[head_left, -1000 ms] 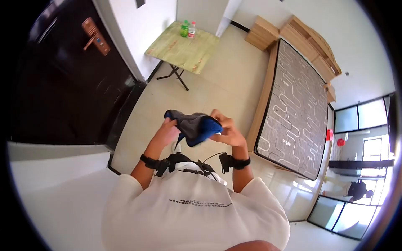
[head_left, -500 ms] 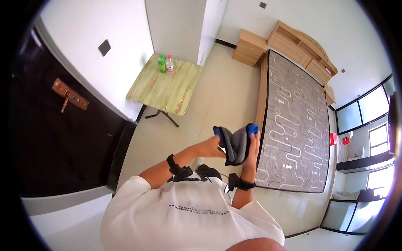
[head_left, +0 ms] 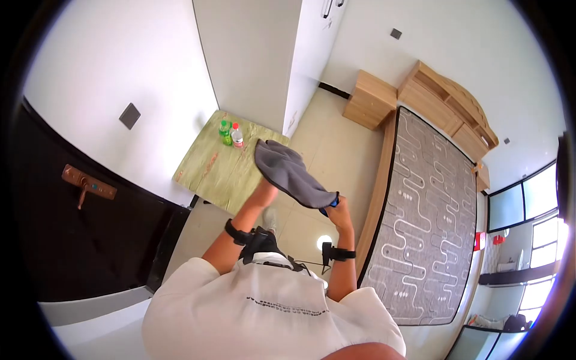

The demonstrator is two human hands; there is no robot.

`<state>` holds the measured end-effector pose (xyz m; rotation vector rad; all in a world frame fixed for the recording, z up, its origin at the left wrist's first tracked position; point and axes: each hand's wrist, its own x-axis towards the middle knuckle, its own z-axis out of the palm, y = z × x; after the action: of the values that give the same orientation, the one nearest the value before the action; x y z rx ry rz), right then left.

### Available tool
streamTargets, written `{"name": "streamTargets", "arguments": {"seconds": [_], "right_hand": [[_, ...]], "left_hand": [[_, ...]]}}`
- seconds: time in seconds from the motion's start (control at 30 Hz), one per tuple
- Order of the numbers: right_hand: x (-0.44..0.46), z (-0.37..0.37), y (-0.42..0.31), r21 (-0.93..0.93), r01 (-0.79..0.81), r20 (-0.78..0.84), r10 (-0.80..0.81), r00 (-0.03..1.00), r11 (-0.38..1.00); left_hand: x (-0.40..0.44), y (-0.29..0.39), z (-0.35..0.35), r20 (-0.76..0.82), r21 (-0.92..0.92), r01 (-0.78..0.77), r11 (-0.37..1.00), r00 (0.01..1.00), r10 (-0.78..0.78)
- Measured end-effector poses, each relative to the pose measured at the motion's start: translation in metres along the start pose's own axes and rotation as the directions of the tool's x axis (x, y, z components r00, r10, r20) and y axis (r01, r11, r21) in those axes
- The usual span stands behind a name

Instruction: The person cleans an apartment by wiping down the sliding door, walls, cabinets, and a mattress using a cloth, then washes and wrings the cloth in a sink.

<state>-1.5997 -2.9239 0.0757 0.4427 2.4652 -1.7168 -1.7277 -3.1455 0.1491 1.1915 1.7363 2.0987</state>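
Note:
A grey cloth (head_left: 289, 171) with a dark edge and a bit of blue underside hangs spread out in front of me, slanting from upper left to lower right. My right hand (head_left: 341, 212) is closed on its lower right corner, where the blue shows. At the cloth's lower left edge is my left hand (head_left: 264, 193), slightly blurred, its fingers hidden behind the fabric. Beyond the cloth, a folding table (head_left: 204, 174) with a green marbled top carries a green bottle (head_left: 225, 133) and a clear bottle with a red cap (head_left: 237, 136).
To the right lies a grey patterned mattress (head_left: 426, 222) on a wooden bed frame, with a nightstand (head_left: 369, 101) by its headboard. A dark door (head_left: 90, 240) stands at the left. A white cabinet (head_left: 249, 54) rises behind the table.
The cloth was folded into a bundle between both hands; now it is opened out. My left hand has moved left and up, my right hand slightly left and down. The view has tilted.

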Motion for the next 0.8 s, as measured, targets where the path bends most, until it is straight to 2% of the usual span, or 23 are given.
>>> {"name": "streamTargets", "arguments": {"seconds": [0.03, 0.07, 0.1, 0.13, 0.2, 0.27, 0.33, 0.4, 0.43, 0.47, 0.5, 0.53, 0.6, 0.63, 0.67, 0.7, 0.73, 0.8], "right_hand": [[0.021, 0.009, 0.005, 0.563, 0.001, -0.025, 0.016, 1.0, 0.826], [0.037, 0.016, 0.006, 0.931, 0.019, -0.042, 0.057, 0.997, 0.365], [0.035, 0.005, -0.048, 0.906, -0.034, -0.007, 0.094, 0.996, 0.422], [0.06, -0.006, -0.058, 0.903, -0.035, -0.008, 0.099, 0.995, 0.429], [0.096, -0.025, -0.074, 0.959, 0.045, 0.003, -0.171, 0.985, 0.28], [0.132, -0.042, -0.113, 0.939, 0.089, -0.026, -0.188, 0.982, 0.332], [0.173, -0.052, -0.152, 0.949, 0.172, -0.105, -0.251, 0.962, 0.264], [0.215, -0.062, -0.195, 0.989, 0.145, -0.13, -0.294, 0.947, 0.03], [0.242, -0.065, -0.218, 0.945, 0.313, -0.267, -0.329, 0.906, 0.094], [0.27, -0.069, -0.242, 0.869, 0.471, -0.391, -0.372, 0.842, 0.152], [0.3, -0.077, -0.262, 0.78, 0.574, -0.499, -0.306, 0.811, 0.249], [0.327, -0.086, -0.283, 0.672, 0.652, -0.603, -0.251, 0.757, 0.352], [0.354, -0.1, -0.336, 0.571, 0.745, -0.708, -0.252, 0.66, 0.345], [0.36, -0.106, -0.367, 0.507, 0.786, -0.725, -0.318, 0.611, 0.354], [0.369, -0.112, -0.387, 0.441, 0.822, -0.733, -0.384, 0.561, 0.359], [0.406, -0.123, -0.388, 0.333, 0.8, -0.731, -0.399, 0.553, 0.498], [0.438, -0.132, -0.387, 0.214, 0.754, -0.728, -0.414, 0.547, 0.62], [0.432, -0.117, -0.427, 0.069, 0.893, -0.679, -0.635, 0.368, 0.444]], "left_hand": [[0.014, -0.019, 0.001, -0.025, 0.022, 0.001, 1.0, 1.0, 0.0], [0.03, -0.037, -0.002, -0.047, 0.037, 0.01, 0.999, 0.999, -0.008], [0.049, -0.057, -0.013, -0.035, 0.07, 0.091, 0.993, 0.995, -0.089], [0.07, -0.077, -0.025, -0.038, 0.061, 0.091, 0.994, 0.995, -0.089], [0.098, -0.107, -0.045, -0.173, 0.179, 0.105, 0.978, 0.982, -0.073], [0.139, -0.131, -0.065, -0.163, 0.154, 0.105, 0.982, 0.983, -0.08], [0.2, -0.175, -0.087, -0.161, 0.52, -0.093, 0.849, 0.965, 0.205], [0.279, -0.164, -0.115, -0.071, 0.639, -0.142, 0.756, 0.968, 0.242], [0.328, -0.153, -0.135, 0.018, 0.748, -0.301, 0.591, 0.9, 0.436], [0.379, -0.173, -0.154, 0.097, 0.845, -0.33, 0.422, 0.869, 0.485], [0.403, -0.099, -0.159, 0.059, 0.737, -0.437, 0.515, 0.801, 0.596], [0.443, -0.09, -0.176, 0.154, 0.889, -0.412, 0.201, 0.68, 0.716], [0.487, -0.043, -0.197, 0.158, 0.894, -0.4, 0.2, 0.701, 0.696], [0.5, -0.027, -0.198, 0.163, 0.891, -0.408, 0.2, 0.699, 0.696], [0.507, -0.014, -0.197, -0.036, 0.797, -0.348, 0.494, 0.789, 0.614], [0.511, -0.001, -0.196, -0.206, 0.625, -0.251, 0.74, 0.861, 0.465], [0.51, 0.018, -0.189, -0.203, 0.623, -0.253, 0.74, 0.862, 0.465], [0.515, 0.055, -0.165, -0.089, 0.462, -0.355, 0.813, 0.893, 0.441]]}}
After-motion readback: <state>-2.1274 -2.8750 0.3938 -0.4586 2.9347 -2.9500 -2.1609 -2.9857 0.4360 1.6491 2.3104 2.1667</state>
